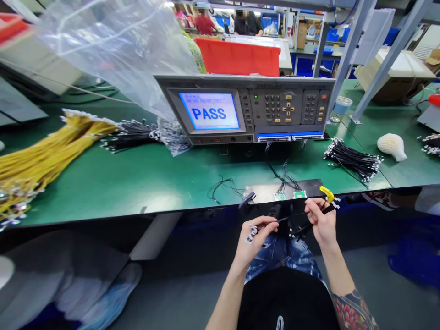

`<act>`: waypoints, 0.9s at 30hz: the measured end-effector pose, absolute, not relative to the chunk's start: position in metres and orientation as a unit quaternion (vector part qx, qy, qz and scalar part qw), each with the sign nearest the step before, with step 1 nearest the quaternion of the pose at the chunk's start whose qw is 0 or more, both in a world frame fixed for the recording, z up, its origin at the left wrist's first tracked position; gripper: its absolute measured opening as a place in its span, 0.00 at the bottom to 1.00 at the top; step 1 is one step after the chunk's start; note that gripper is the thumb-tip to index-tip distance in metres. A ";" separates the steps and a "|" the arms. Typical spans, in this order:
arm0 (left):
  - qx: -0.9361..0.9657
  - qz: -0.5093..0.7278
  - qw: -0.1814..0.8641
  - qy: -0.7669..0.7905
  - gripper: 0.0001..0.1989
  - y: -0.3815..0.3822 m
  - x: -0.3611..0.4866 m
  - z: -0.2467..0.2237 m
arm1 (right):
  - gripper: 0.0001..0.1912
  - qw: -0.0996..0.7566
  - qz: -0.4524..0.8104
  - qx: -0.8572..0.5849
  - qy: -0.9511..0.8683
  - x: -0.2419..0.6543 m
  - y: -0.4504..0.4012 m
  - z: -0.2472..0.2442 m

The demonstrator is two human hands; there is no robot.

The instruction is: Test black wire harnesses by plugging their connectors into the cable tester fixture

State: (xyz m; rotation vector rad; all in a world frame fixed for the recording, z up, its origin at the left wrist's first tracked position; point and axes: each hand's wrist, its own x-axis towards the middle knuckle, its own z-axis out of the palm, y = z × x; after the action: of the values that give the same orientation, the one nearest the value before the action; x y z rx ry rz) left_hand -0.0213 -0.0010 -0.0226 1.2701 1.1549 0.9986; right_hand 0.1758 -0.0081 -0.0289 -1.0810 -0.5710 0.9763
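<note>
My black shirt (285,298) lay nearest. At 12 o'clock above it, my left fingers (264,223) pinched light, limp black wires (302,228) and my right fingers (312,207) closed on them too; they were best taken near the white connectors (252,233).

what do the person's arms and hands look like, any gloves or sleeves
The left hand and right hand are bare, with no gloves, and no sleeve shows on either forearm. The right forearm bears a tattoo with a red flower. The left forearm shows no tattoo in view. The person wears a black top with a small white mark, over distressed blue jeans.
</note>
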 end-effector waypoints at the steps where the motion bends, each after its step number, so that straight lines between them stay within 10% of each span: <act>1: 0.536 0.433 0.522 0.503 0.09 0.000 -0.025 -0.023 | 0.19 0.708 0.430 -0.497 -0.258 0.175 -0.007 -0.033; 9: 0.414 0.562 0.519 0.494 0.12 0.006 -0.030 -0.029 | 0.19 0.692 0.404 -0.529 -0.278 0.167 0.003 -0.046; 27: 0.379 0.433 0.720 0.388 0.26 0.009 0.011 -0.011 | 0.18 0.684 0.449 -0.526 -0.230 0.165 0.007 -0.033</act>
State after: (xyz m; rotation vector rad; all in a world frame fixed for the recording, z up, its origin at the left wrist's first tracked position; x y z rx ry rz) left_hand 0.0108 0.0090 -0.0112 0.8373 0.8580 0.9582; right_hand 0.1650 0.0066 -0.0329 -1.1789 -0.5154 1.0074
